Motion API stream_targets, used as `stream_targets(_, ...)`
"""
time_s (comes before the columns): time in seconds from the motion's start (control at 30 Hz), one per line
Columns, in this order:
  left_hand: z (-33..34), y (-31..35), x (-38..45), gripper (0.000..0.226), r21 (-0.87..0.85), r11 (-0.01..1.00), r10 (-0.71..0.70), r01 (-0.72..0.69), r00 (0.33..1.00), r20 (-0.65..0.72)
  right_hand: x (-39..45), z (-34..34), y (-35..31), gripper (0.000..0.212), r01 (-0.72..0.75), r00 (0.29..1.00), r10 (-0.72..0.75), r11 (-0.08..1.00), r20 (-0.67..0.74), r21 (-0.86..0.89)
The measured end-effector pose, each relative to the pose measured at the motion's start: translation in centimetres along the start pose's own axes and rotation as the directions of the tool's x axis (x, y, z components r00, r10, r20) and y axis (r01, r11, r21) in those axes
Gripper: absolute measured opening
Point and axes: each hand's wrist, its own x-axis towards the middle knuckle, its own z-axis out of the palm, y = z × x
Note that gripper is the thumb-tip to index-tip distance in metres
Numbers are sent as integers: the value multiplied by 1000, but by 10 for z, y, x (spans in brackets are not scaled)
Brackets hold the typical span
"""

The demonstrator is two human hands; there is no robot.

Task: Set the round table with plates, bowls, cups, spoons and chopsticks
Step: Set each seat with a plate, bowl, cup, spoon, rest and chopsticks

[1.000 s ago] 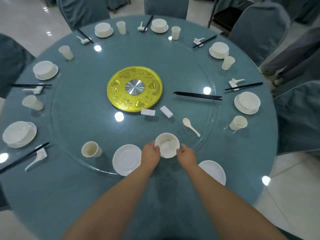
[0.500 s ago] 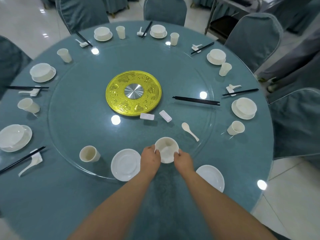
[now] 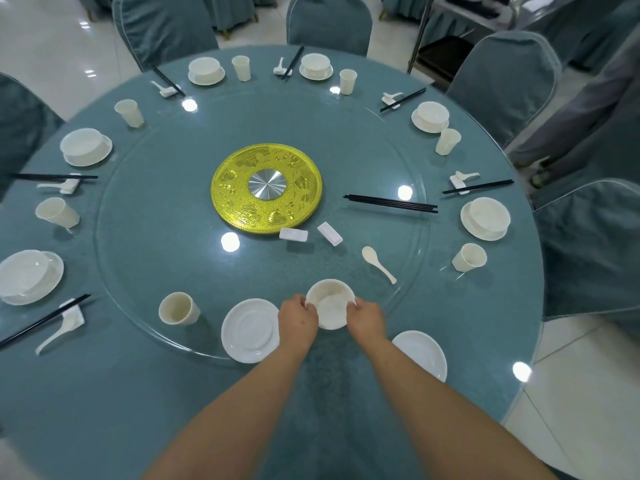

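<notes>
Left hand (image 3: 298, 319): curled round left rim of white bowl (image 3: 330, 308), fingers on the rim. Right hand (image 3: 366, 317): curled round right rim of the same bowl, thumb on the near edge. Bowl held upright between both hands, at the near edge of the glass turntable (image 3: 156, 258); contact between bowl base and glass cannot be told.

Just left of the left hand: bare white plate (image 3: 250, 330), lying across the turntable's edge. Further left: white cup (image 3: 177, 309), upright on the glass. Right of the right forearm: second bare plate (image 3: 420, 355), on the cloth-covered surface (image 3: 104, 393), near its edge.

Beyond the bowl, on the glass: loose white spoon (image 3: 378, 264), handle toward the near right; two white chopstick rests (image 3: 313, 234), side by side, near the gold disc (image 3: 267, 189) at the centre; black chopsticks (image 3: 390, 203), bundled, lying right of the disc. Disc: raised patterns around a silver hub, no legible writing.

Around the rim of the surface: finished place settings, each a bowl on a plate, a cup, a spoon and chopsticks on a rest. No brand or label legible on any item.

Around the surface: chairs in blue-grey covers (image 3: 329, 22).
</notes>
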Motion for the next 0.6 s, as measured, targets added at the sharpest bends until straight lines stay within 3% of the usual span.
stream_targets(0.6,-7,9,6,20,17,995,-99,98,991,92,0,1,-1,43,-56,997,56,998,-44,6)
